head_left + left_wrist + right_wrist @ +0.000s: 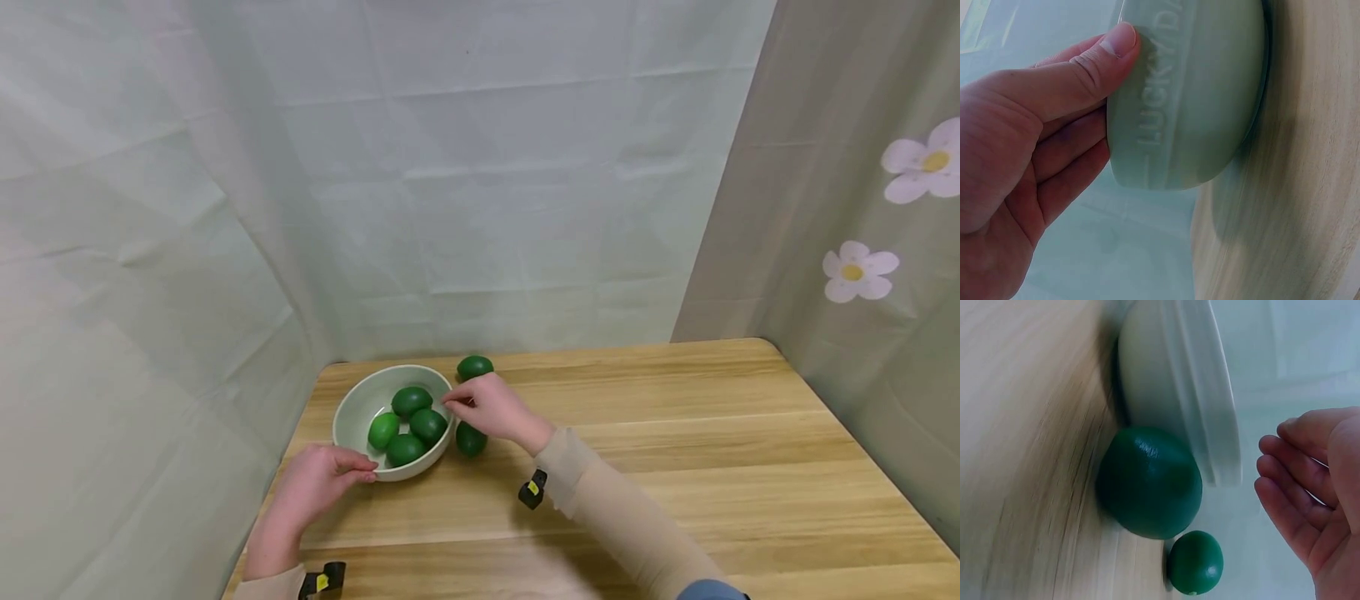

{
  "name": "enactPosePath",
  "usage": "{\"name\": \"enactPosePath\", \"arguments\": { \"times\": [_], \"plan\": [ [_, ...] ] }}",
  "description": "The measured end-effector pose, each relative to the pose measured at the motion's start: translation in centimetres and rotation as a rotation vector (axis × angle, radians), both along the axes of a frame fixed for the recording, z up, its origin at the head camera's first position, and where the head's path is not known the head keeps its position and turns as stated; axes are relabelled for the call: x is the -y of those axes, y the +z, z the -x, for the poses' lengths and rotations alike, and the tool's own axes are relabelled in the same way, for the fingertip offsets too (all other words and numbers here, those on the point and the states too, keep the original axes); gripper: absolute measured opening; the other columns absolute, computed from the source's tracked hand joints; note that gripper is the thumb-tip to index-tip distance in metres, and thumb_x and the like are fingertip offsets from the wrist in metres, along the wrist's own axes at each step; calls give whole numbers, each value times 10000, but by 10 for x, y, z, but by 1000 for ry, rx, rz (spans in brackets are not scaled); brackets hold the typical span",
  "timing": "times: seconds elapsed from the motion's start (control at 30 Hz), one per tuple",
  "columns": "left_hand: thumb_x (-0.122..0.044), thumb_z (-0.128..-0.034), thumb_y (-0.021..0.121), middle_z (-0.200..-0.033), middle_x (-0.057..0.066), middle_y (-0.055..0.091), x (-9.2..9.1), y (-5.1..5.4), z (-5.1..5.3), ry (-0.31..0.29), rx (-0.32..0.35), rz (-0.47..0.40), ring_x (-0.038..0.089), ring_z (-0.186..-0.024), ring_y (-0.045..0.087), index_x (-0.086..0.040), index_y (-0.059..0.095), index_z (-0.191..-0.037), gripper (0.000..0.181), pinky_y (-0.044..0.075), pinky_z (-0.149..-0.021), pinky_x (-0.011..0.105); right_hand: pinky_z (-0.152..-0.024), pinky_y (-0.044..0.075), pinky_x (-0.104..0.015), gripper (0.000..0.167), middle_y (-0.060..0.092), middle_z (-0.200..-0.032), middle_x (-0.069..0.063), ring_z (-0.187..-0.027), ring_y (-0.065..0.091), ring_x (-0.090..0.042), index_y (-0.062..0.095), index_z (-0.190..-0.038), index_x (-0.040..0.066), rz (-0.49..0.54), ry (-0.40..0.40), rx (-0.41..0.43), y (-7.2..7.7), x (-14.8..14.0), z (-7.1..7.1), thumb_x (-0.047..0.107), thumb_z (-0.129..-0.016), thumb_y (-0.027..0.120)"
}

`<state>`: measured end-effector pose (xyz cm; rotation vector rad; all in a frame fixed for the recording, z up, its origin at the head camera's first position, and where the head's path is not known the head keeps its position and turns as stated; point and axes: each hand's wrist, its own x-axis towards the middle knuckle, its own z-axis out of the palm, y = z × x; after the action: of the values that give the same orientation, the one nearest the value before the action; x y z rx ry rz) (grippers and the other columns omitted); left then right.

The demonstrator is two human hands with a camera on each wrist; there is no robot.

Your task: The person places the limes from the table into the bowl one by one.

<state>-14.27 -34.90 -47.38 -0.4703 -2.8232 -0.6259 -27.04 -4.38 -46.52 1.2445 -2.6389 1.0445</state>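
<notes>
Bowl (354, 429) at lower centre-left likely handles stiff and slick, best taken by the rim (408, 474) your left hand (318, 479) pinches; your right hand (498, 408) bunches empty fingers.

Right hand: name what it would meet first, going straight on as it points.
Likely the bowl, at its rim; depth is unclear, so the right hand might clear it and meet a green fruit inside.
</notes>
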Motion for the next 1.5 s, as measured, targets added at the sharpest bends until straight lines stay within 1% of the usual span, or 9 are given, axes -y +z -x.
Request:
{"name": "enactPosePath", "arguments": {
  "times": [0.17, 0.27, 0.4, 0.6, 0.73, 0.93, 1.03, 1.23, 1.5],
  "plan": [
    [-233, -822, 934, -850, -190, 784, 0, 0, 0, 2, 10, -2, 39, -829, 733, -251, 879, -887, 86, 606, -747, 363, -733, 549, -187, 160, 802, -1044, 53, -763, 632, 4, 842, -1150, 143, 20, -34, 5, -3, -6, 2, 179, -1056, 716],
    [-235, -824, 933, -852, -188, 785, 1, 0, 0, -1, 13, -6, 43, -829, 734, -254, 879, -889, 86, 607, -749, 367, -721, 553, -198, 165, 804, -1045, 56, -761, 634, -3, 842, -1152, 135, 35, -53, 8, -4, -10, 3, 185, -1057, 716],
    [-244, -827, 932, -855, -186, 786, 1, 0, 0, -1, 13, -8, 55, -834, 737, -262, 877, -890, 85, 608, -758, 374, -750, 566, -206, 188, 806, -1059, 41, -825, 669, -3, 831, -1176, 104, 43, -70, 31, -5, -14, 4, 191, -1061, 710],
    [-242, -828, 931, -862, -174, 791, 2, 1, 1, -1, 13, -2, 66, -842, 746, -253, 879, -900, 89, 614, -767, 374, -772, 575, -206, 193, 805, -1070, 40, -872, 689, 0, 830, -1184, 107, 44, -90, 56, -9, -17, 5, 193, -1061, 708],
    [-234, -824, 933, -859, -172, 791, 2, 0, 1, -3, 9, -6, 67, -840, 745, -249, 880, -898, 93, 615, -765, 377, -771, 575, -205, 185, 806, -1063, 42, -868, 688, 0, 835, -1169, 112, 52, -95, 48, -11, -17, 6, 189, -1059, 708],
    [-209, -813, 940, -849, -176, 789, 3, -3, 2, -7, -9, -5, 45, -830, 737, -252, 878, -883, 102, 614, -753, 369, -770, 578, -212, 180, 805, -1048, 33, -865, 687, -14, 837, -1146, 88, 68, -100, 34, -13, -19, 8, 169, -1053, 706],
    [-204, -810, 941, -849, -177, 789, 4, -3, 2, -6, -10, 1, 35, -830, 734, -254, 878, -881, 108, 614, -754, 362, -777, 576, -210, 174, 805, -1046, 34, -875, 689, -16, 840, -1140, 101, 62, -110, 31, -13, -20, 8, 173, -1051, 709],
    [-210, -814, 938, -847, -162, 792, 4, -2, 3, -13, -20, 2, 56, -826, 743, -256, 876, -877, 100, 614, -743, 372, -774, 575, -207, 158, 803, -1037, 31, -870, 688, -14, 842, -1122, 129, 51, -120, 21, -14, -22, 10, 175, -1053, 708],
    [-198, -814, 937, -844, -177, 789, 5, -4, 4, 7, 7, 0, 37, -833, 735, -270, 876, -875, 112, 615, -754, 363, -769, 577, -218, 153, 800, -1037, 27, -875, 694, -26, 840, -1119, 138, 39, -137, 19, -19, -24, 14, 183, -1058, 707]
  ]
}}
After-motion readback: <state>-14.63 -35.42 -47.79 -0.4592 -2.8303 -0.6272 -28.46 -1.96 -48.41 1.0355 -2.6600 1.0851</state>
